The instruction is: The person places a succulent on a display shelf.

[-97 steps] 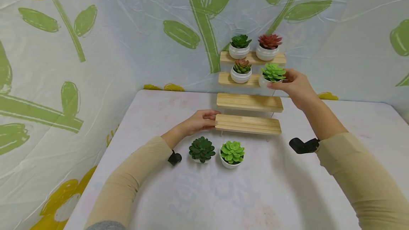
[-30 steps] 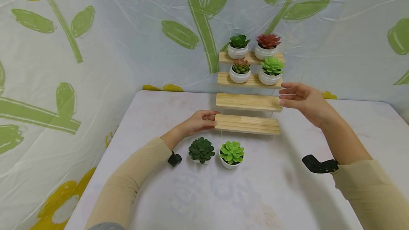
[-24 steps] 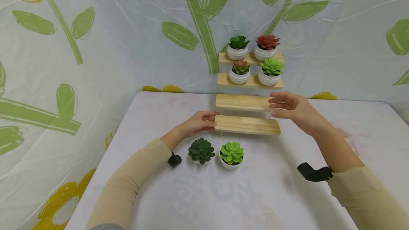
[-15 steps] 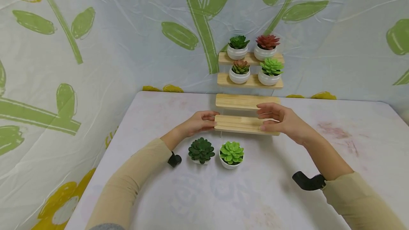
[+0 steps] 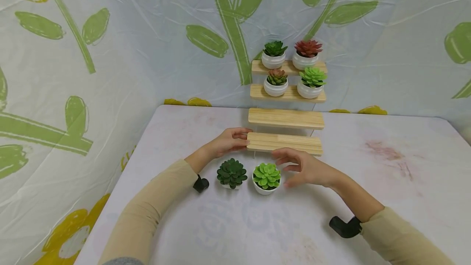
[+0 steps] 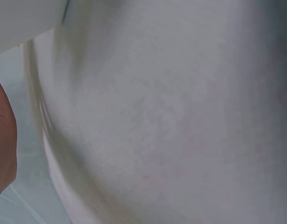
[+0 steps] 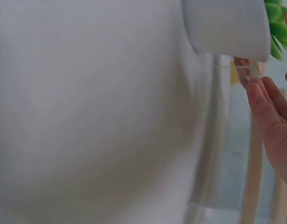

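Note:
At the left end of the lowest board of a tiered wooden plant stand (image 5: 283,144), my left hand (image 5: 226,142) grips the board between thumb and fingers. In front of the stand, a bright green potted succulent (image 5: 266,176) sits on the table in a white pot. My right hand (image 5: 307,169) is just right of it, fingers spread and holding nothing. In the right wrist view, the white pot (image 7: 227,28) is close to the right fingers (image 7: 262,105), with a gap between. A dark green potted succulent (image 5: 232,174) stands to its left, below my left hand.
The stand's top board (image 5: 288,68) carries a green and a red succulent. The second board (image 5: 292,93) holds a reddish-green and a light green one. The third board (image 5: 285,117) is bare. Behind the table (image 5: 368,191) hangs a flower-printed cloth (image 5: 176,60).
My right hand let go of the light green succulent on the second board. It then moved down and left to beside the bright green one. My left hand stayed at the lowest board.

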A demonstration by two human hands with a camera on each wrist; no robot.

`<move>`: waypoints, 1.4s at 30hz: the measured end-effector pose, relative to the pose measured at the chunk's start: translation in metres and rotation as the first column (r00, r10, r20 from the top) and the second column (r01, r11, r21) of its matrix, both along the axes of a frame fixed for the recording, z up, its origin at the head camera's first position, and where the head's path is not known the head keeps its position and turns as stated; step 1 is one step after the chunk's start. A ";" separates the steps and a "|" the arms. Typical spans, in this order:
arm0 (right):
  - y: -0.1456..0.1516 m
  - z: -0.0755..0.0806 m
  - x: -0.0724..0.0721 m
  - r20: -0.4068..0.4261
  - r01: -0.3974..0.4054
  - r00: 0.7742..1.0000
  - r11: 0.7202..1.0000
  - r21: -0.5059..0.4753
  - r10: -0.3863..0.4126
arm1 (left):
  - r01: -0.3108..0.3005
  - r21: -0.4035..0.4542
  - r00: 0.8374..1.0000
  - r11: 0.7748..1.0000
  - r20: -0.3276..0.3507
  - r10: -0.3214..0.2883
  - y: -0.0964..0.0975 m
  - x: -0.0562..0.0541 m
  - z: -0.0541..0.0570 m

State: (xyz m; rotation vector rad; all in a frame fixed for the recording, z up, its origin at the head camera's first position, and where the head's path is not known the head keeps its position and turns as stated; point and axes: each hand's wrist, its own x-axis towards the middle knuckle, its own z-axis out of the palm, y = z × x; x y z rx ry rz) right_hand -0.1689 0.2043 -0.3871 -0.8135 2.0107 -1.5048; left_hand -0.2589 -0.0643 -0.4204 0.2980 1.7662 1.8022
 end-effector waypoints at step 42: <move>-0.011 0.048 -0.023 0.015 0.324 0.945 0.942 0.082 -0.326 | -0.002 0.001 1.000 1.000 0.005 0.002 0.001 -0.001 -0.002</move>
